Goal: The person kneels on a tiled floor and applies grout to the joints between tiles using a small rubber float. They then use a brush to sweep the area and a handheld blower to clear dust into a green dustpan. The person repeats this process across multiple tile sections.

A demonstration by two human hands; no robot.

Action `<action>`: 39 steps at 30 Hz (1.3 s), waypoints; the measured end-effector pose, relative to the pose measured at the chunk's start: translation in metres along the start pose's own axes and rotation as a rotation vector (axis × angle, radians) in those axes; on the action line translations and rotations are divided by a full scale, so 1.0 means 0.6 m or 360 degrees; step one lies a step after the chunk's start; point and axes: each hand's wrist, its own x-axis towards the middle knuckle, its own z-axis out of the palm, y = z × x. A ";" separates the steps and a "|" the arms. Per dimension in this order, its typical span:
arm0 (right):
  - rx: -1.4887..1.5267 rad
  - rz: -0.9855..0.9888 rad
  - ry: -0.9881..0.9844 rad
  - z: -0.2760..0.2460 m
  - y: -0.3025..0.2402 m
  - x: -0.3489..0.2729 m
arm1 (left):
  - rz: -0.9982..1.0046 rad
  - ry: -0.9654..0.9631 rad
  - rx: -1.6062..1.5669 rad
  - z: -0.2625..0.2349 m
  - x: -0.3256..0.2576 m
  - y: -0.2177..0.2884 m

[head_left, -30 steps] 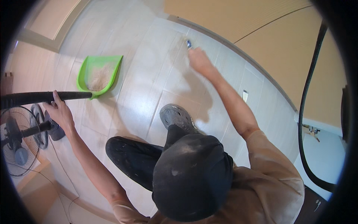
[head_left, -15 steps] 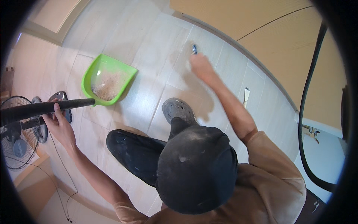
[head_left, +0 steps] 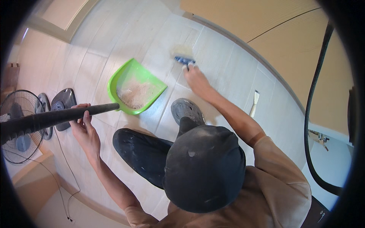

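A green dustpan [head_left: 154, 83] with pale debris in it lies on the tiled floor. Its thick black handle [head_left: 97, 109] runs leftward, and my left hand [head_left: 86, 133] is closed around it, thumb on the near side. My right hand [head_left: 196, 80] is farther right, gripping a brush [head_left: 185, 60] with a blue band. The brush's bristles are smeared by motion and point away from me, near a brownish patch on the floor. A gap of floor separates the brush from the pan's open edge.
A scraper [head_left: 255, 102] lies on the floor right of my right forearm. A standing fan [head_left: 22, 127] and its trailing cord are at left. A tan panel [head_left: 266, 22] borders the floor at upper right. A grey clog [head_left: 186, 110] is between the pan and my right arm.
My left hand and the dustpan have shifted right in the picture. My right hand has moved left and slightly nearer, and the brush has turned so that more of its blue band shows.
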 end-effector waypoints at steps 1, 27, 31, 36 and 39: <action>0.0043 -0.0074 -0.0073 -0.006 -0.020 -0.021 | 0.0019 -0.0016 0.0039 -0.001 0.000 0.006; 0.0380 -0.0129 -0.0122 -0.008 -0.155 -0.041 | 0.0008 0.0003 0.0139 0.015 -0.005 0.019; 0.0667 0.0229 -0.0130 -0.061 -0.116 0.000 | 0.0009 -0.0053 0.0183 -0.012 -0.007 0.011; 0.0410 0.0114 -0.0547 -0.031 -0.082 -0.009 | -0.0045 -0.0092 0.0184 -0.006 -0.005 0.017; 0.0712 -0.0223 -0.0432 -0.006 -0.160 -0.029 | 0.0003 -0.0133 0.0221 -0.005 -0.001 0.015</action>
